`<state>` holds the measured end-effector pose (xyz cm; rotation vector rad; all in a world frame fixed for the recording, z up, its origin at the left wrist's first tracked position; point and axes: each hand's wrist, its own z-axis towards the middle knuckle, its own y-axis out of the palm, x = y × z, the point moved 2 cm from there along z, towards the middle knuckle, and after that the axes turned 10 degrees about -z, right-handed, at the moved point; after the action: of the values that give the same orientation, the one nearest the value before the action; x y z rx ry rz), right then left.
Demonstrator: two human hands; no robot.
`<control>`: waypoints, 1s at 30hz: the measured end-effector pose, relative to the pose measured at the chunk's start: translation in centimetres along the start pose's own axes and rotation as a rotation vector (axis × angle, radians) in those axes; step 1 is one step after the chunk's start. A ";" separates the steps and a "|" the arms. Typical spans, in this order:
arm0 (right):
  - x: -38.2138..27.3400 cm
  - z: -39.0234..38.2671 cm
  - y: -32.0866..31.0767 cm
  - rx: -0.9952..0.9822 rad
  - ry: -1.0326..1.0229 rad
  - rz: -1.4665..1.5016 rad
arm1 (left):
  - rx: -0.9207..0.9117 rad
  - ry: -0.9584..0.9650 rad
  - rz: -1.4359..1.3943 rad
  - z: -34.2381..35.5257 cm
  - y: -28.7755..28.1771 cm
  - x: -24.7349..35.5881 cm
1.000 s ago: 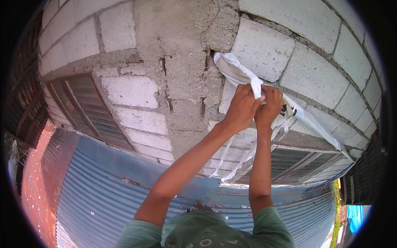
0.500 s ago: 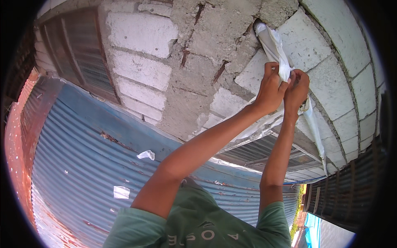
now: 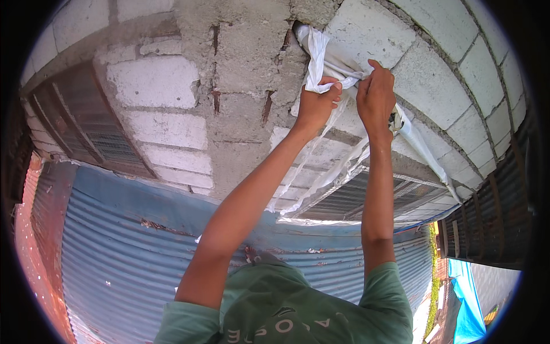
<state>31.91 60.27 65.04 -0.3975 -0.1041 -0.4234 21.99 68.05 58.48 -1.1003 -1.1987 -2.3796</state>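
Note:
A crumpled strip of thin white sheeting (image 3: 317,49) comes out of a dark hole (image 3: 297,28) in the block wall. My left hand (image 3: 317,109) pinches its lower fold between thumb and fingers. To the right, my right hand (image 3: 376,97) has its fingers closed on the other side of the strip, with the back of the hand hiding part of the grip. Between the two hands the sheeting is stretched and folded. More thin white strands (image 3: 338,178) hang below my hands, and a twisted white length (image 3: 424,152) slants down to the right past my right wrist.
Pale blocks and rough grey concrete (image 3: 246,63) make up the wall. A screened window (image 3: 91,120) is at left, another louvred one (image 3: 355,198) below my hands. Blue corrugated metal (image 3: 126,241) spreads below. At lower right hangs a blue tarp (image 3: 467,298).
My hands were close together on the strip and are now apart, with the sheeting pulled wider between them. The view has shifted, so the wall appears farther left.

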 end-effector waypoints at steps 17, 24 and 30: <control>1.9 -0.9 -0.3 0.033 0.067 0.278 | -0.011 -0.049 0.039 0.6 0.4 0.3; -0.5 -1.2 -3.5 -0.101 0.410 0.669 | -0.072 -0.058 0.183 0.0 0.3 0.1; -12.8 -7.2 -10.8 -0.445 0.661 1.919 | -0.104 0.337 0.178 -3.9 2.3 -2.1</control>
<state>15.83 53.22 59.91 -0.5948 0.9870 1.3577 22.65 63.37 56.83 -0.7561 -0.8362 -2.3865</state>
